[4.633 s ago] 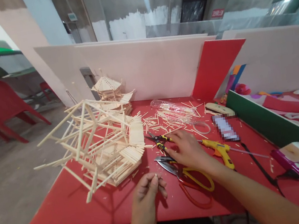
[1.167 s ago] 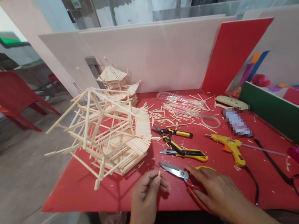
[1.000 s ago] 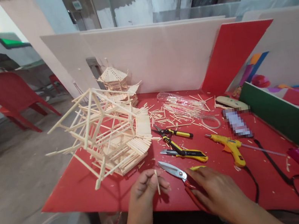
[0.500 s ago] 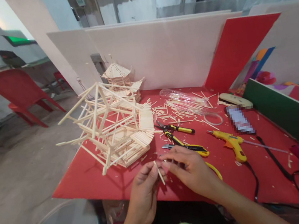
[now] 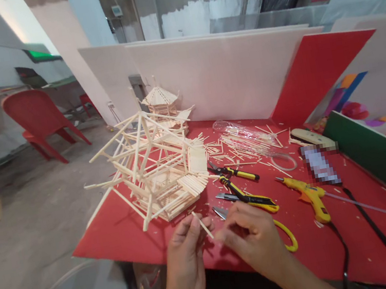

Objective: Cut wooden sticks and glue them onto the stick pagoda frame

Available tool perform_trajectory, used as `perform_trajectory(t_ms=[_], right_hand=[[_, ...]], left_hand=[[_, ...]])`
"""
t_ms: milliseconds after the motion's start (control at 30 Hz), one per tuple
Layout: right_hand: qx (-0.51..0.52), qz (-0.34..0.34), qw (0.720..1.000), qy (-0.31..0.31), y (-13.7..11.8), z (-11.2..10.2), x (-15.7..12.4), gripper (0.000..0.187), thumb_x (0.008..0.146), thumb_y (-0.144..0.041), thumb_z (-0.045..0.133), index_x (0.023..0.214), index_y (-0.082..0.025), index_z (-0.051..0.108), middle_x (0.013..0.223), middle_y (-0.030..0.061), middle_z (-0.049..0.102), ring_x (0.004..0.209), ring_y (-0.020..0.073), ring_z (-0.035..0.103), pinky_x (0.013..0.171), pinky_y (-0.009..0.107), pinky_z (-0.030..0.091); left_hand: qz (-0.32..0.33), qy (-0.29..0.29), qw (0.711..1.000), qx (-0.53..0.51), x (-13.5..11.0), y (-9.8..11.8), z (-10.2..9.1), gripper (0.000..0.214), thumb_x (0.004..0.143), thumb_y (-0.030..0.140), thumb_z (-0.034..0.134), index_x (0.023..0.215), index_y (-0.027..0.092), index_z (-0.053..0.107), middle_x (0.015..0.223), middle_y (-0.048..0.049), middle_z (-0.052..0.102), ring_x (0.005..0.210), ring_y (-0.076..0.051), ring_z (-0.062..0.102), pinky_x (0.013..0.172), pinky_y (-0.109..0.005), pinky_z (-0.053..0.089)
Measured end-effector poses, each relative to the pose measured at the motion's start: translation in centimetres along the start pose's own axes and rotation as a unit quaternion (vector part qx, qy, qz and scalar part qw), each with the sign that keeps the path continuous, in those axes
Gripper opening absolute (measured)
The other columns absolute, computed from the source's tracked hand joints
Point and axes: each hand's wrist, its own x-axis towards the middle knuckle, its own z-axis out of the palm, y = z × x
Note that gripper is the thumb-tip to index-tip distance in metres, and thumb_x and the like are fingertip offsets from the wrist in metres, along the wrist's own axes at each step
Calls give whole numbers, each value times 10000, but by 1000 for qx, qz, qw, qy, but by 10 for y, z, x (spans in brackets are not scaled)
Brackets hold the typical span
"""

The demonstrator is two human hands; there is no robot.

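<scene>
My left hand [image 5: 186, 251] pinches a short wooden stick [image 5: 203, 226] between thumb and fingers, the stick slanting down to the right. Just right of the stick's lower end is my right hand [image 5: 256, 236], its fingers curled and the thumb near the fingertips; whatever they may hold is hidden. Beneath and behind that hand lies a pair of scissors with a yellow handle [image 5: 289, 238] and silver blades [image 5: 220, 212]. A utility knife [image 5: 261, 200] rests just beyond. Past my left hand stands a pavilion-like frame of sticks [image 5: 151, 171], with a roof strip of close-set sticks on its right side.
A smaller stick pagoda [image 5: 159, 97] stands at the back. Loose sticks [image 5: 244, 143], black-yellow cutters [image 5: 233, 184], a clear tape roll [image 5: 285, 162] and a yellow glue gun [image 5: 307, 194] with its cord lie on the red table [image 5: 107, 232]. A green-faced board [image 5: 375, 148] borders the right.
My right hand has drawn back slightly from the stick, uncovering the scissor blades. The stick in my left hand now tilts more to the side. The whole view has shifted a little.
</scene>
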Motion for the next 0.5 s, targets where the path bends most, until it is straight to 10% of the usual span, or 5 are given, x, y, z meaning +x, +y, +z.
perform_trajectory(t_ms=[133,500], right_hand=[[29,52,996,-65,-4,5,-9,146,843,-346,676,924,-227,700,712,-22,667,591,97,576,561,191,435],[-36,-80,995,41,-15,21,4,171,899,-215,572,755,-187,661,602,-10,610,542,98,536,567,221,381]], left_hand=[[1,2,1000,-18,-1,4,1,343,503,254,931,751,164,711,697,-41,752,675,-162,695,677,-243,546],[62,-25,998,-22,-3,16,13,304,654,315,850,869,146,719,751,-46,727,692,-154,666,641,-230,524]])
